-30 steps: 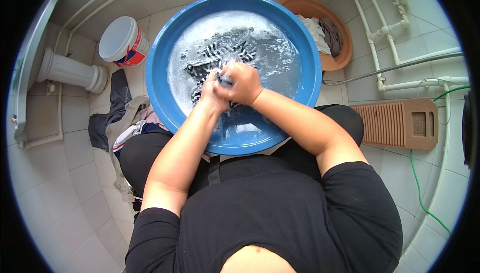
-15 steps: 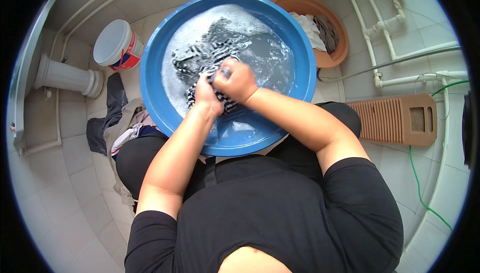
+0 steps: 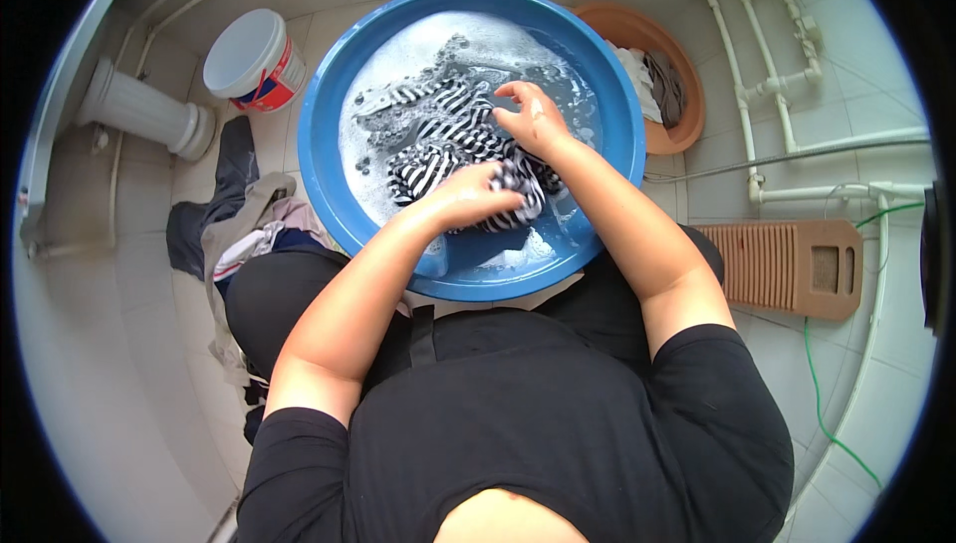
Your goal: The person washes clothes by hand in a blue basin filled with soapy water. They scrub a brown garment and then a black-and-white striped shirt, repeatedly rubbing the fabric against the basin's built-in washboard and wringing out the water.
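A black-and-white striped garment [image 3: 438, 169] lies bunched in soapy water inside a large blue basin [image 3: 324, 159]. My left hand [image 3: 468, 196] is at the near side of the garment, its thumb and fingers apart. Blurred striped cloth shows between them, though no firm grip is visible. Farther right, my right hand [image 3: 536, 123] is above the garment's right part, fingers curved and spread, with nothing in them. Wet foam clings to its back. White suds cover the basin's left and far water.
Behind the basin at right, a terracotta-coloured tub [image 3: 687, 70] holds white and brown cloth. A brown washboard [image 3: 787, 269] is by my right knee. A white bucket [image 3: 244, 55] stands at far left, near a white pedestal [image 3: 149, 115]. Clothes [image 3: 234, 209] lie by my left knee.
My hands were together, clasping the bunched garment; they have since come apart. My right hand has moved right and opened. The striped cloth has spread out lower in the water.
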The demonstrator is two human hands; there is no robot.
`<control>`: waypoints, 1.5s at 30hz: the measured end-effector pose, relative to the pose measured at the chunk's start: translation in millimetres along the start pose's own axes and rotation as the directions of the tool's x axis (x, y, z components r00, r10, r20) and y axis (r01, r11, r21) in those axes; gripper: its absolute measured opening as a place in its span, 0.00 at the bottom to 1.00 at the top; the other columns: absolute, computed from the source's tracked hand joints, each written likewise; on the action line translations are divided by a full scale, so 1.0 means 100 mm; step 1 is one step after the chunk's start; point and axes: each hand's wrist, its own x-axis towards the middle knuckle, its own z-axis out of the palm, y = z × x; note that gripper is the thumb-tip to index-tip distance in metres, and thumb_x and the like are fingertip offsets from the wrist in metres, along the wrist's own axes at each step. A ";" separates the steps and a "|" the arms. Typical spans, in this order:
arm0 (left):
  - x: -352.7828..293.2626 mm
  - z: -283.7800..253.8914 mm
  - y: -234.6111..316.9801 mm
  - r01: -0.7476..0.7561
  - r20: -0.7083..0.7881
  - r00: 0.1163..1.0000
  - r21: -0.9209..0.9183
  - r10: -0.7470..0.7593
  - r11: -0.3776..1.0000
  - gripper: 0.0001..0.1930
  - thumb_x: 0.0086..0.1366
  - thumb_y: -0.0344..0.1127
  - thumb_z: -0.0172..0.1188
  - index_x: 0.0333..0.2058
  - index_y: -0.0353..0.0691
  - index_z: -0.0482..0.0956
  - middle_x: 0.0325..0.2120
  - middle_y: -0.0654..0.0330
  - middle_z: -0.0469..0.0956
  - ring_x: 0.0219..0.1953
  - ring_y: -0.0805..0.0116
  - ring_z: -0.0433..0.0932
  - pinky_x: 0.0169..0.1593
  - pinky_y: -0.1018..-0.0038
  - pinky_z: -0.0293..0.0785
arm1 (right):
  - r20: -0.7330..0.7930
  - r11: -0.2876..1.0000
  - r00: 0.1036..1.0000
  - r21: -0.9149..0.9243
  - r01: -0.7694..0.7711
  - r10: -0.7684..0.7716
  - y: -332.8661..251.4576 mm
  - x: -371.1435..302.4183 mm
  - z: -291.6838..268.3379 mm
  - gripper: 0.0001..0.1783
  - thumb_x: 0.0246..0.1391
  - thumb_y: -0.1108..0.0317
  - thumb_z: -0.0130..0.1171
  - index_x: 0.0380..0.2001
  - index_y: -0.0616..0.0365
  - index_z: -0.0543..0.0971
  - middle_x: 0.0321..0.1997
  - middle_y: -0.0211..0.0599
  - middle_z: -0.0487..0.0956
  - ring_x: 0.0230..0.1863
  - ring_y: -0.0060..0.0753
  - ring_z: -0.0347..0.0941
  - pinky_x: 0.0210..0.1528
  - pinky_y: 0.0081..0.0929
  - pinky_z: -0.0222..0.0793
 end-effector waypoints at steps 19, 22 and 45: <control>-0.20 -0.56 -0.30 0.487 -0.459 0.855 0.549 -0.242 0.679 0.17 0.49 0.37 0.52 0.39 0.45 0.76 0.35 0.53 0.78 0.40 0.55 0.76 0.44 0.64 0.70 | 0.527 0.607 0.760 -0.762 0.225 0.380 -0.08 -0.17 -0.70 0.28 0.49 0.42 0.50 0.30 0.59 0.81 0.35 0.44 0.79 0.40 0.45 0.75 0.42 0.36 0.69; -0.27 -0.60 -0.13 0.297 -0.301 0.943 0.566 -0.143 0.769 0.14 0.46 0.36 0.52 0.34 0.43 0.79 0.31 0.51 0.78 0.37 0.55 0.77 0.40 0.65 0.71 | 0.500 0.537 0.702 -0.820 0.197 0.507 -0.21 -0.17 -0.87 0.36 0.47 0.34 0.47 0.31 0.61 0.80 0.37 0.47 0.78 0.41 0.45 0.74 0.43 0.35 0.69; 0.08 -0.78 -0.52 0.668 -0.445 0.744 0.497 -0.498 0.554 0.45 0.44 0.70 0.56 0.50 0.34 0.71 0.51 0.45 0.69 0.56 0.55 0.65 0.59 0.59 0.53 | 0.036 0.898 0.949 -0.336 -0.284 0.314 0.66 0.07 -0.13 0.26 0.43 0.68 0.53 0.50 0.55 0.68 0.52 0.48 0.70 0.54 0.48 0.65 0.56 0.35 0.61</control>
